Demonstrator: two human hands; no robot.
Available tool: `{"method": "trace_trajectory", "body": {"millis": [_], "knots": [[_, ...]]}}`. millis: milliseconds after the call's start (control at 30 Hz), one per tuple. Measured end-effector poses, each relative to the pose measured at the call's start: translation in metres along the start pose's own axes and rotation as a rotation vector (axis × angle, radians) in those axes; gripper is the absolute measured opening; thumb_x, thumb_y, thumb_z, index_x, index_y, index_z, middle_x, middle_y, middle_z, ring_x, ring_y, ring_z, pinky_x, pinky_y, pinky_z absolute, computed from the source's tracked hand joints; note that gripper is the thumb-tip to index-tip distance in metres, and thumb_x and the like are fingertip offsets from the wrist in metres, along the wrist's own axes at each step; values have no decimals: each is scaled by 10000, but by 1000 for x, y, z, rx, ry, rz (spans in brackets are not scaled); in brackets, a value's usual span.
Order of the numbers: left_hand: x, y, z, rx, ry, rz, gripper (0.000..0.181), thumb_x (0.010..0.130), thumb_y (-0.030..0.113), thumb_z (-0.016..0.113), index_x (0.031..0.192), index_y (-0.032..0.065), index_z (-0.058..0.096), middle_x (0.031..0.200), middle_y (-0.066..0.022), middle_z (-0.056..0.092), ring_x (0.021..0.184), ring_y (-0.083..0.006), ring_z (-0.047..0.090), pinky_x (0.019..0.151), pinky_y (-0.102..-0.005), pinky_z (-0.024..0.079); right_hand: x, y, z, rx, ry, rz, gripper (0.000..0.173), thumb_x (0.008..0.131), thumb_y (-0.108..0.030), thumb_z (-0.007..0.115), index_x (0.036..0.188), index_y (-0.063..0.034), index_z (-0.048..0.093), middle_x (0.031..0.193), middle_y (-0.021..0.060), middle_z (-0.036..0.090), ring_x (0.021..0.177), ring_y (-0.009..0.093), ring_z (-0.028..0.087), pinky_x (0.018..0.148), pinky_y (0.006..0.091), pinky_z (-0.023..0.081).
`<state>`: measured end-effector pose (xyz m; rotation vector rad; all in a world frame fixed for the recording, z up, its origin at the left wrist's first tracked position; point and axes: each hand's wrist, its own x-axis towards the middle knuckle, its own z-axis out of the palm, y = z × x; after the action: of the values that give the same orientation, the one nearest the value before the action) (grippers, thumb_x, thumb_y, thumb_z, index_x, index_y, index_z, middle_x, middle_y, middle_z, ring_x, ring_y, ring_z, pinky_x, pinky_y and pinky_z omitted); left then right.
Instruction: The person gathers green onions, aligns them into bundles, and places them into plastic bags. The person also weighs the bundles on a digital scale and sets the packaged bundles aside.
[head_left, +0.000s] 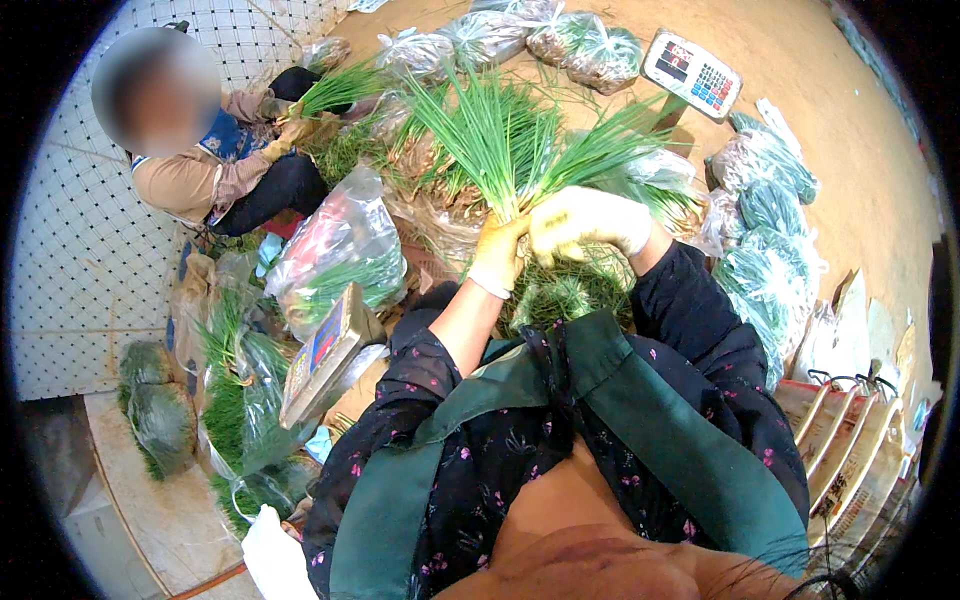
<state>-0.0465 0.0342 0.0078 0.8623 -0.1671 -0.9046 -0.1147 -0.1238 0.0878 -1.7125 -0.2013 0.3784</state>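
Thin light gloves cover both of my hands. My left hand (501, 251) is closed around the lower stems of a bunch of green chives or young scallions (480, 146), whose leaves fan upward. Close against it, my right hand (574, 225) is bent over the root end, with a second spray of green leaves (600, 150) rising beside it; whether the fingers grip this spray is hidden by the back of the glove. Behind the hands lies a heap of the same greens (442, 161) with pale root ends. Loose grass-like trimmings (577, 289) lie below my hands.
A co-worker (217, 165) sits at the upper left, holding greens. A digital scale (694, 73) stands at the upper right, another (330, 356) at the lower left. Filled plastic bags (772, 277) line the right side, others (487, 37) the back. A clear bag of greens (337, 259) lies left.
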Motion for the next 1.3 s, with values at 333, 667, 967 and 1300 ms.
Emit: {"method": "trace_trajectory", "body": {"millis": [333,667,967,1300], "knots": [[-3,-8,0,395,48,79,360,791,8,593,1149,42,579,1002,-38,656,866,-147,631,692,-264,506,20,45,-7,498,379,227,167,934,-207,579,960,-46,612,728,45,665,508,86,573,420,196,428],[-5,-5,2,264,15,6,266,831,-14,609,1084,69,609,956,-33,677,822,-138,645,611,-244,504,21,43,9,507,559,114,132,900,-146,628,841,-28,629,689,34,640,485,67,501,451,210,387],[11,-14,-28,-8,-33,-149,337,819,-24,574,1154,-1,549,947,-102,652,806,-175,628,596,-232,492,28,53,16,29,774,35,183,920,-209,603,891,-32,641,707,18,635,534,54,497,493,198,383],[10,-14,-34,426,48,141,290,761,-11,620,1050,8,627,946,-94,666,813,-171,647,660,-276,512,-8,-4,1,99,-83,180,207,857,-213,676,921,-16,673,709,17,644,587,66,574,510,212,444]]}}
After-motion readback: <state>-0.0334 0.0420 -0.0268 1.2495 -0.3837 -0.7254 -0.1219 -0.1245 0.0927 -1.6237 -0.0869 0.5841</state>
